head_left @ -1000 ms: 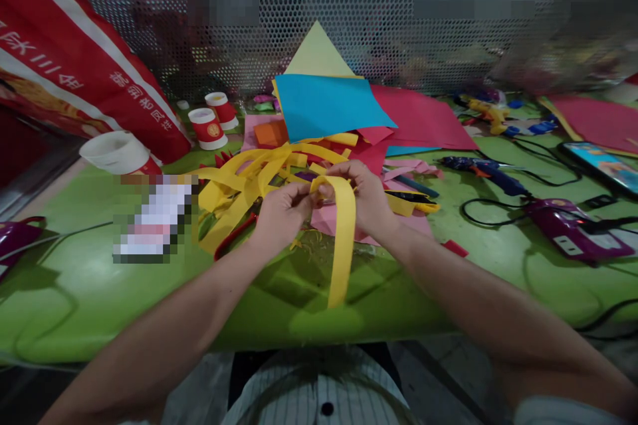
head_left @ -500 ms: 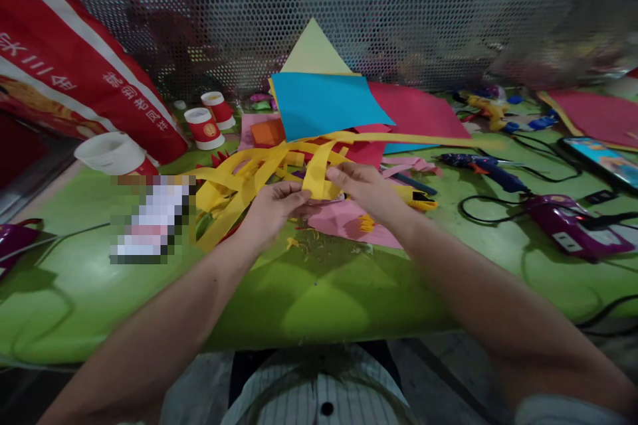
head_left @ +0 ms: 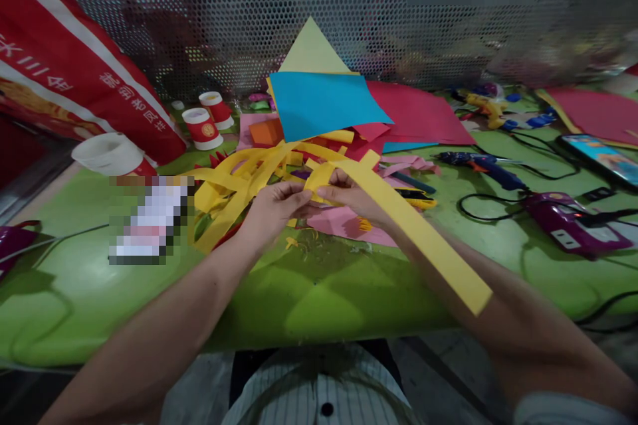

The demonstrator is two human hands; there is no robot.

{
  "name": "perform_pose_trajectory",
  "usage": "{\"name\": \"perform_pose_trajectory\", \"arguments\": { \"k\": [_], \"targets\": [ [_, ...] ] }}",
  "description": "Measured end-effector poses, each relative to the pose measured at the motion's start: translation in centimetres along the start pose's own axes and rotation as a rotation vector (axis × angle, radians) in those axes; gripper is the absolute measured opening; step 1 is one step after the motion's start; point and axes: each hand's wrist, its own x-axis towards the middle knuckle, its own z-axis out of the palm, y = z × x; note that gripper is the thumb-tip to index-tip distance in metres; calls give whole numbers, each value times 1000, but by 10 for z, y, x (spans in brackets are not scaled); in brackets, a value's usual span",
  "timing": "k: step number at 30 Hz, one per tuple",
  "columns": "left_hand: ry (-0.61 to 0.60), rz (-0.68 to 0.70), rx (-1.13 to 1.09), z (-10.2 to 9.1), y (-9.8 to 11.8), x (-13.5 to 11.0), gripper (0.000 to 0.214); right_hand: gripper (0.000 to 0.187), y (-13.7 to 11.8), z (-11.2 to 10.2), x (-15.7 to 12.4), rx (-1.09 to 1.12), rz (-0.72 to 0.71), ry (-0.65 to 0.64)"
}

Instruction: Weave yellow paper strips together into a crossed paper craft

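Both my hands meet over the middle of the green table (head_left: 309, 299). My left hand (head_left: 275, 209) and my right hand (head_left: 349, 196) pinch the same folded yellow paper strip (head_left: 419, 229). Its long free end slants down to the right over my right forearm. A pile of more yellow strips (head_left: 239, 179) fans out to the left of my left hand. Under my hands lies a pink paper piece (head_left: 343, 222) with small yellow scraps on it.
Blue (head_left: 323, 103), red (head_left: 413, 113) and pale yellow sheets are stacked behind. A blue glue gun (head_left: 478, 166) with black cord, a purple power strip (head_left: 573, 226) and a phone (head_left: 603, 163) lie to the right. Red paper cups (head_left: 202, 127) and a red bag (head_left: 74, 73) stand left.
The yellow strip's free end swung from hanging toward me, up over the back of the table, then down to the right across my forearm. Both hands stayed pinched on its fold.
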Motion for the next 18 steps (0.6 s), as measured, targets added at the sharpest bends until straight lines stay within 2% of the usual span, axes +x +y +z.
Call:
{"name": "perform_pose_trajectory", "arguments": {
  "k": [7, 13, 15, 18],
  "targets": [
    [26, 142, 110, 2, -2, -2, 17, 31, -14, 6, -7, 138, 82, 57],
    [-32, 207, 273, -2, -2, -3, 24, 35, -17, 9, -5, 233, 124, 109],
    [-2, 213, 307, -2, -2, -4, 28, 36, -17, 11, -5, 261, 123, 128],
    [64, 199, 238, 1, -3, -4, 33, 36, -15, 15, -4, 260, 129, 188]
  ]
}}
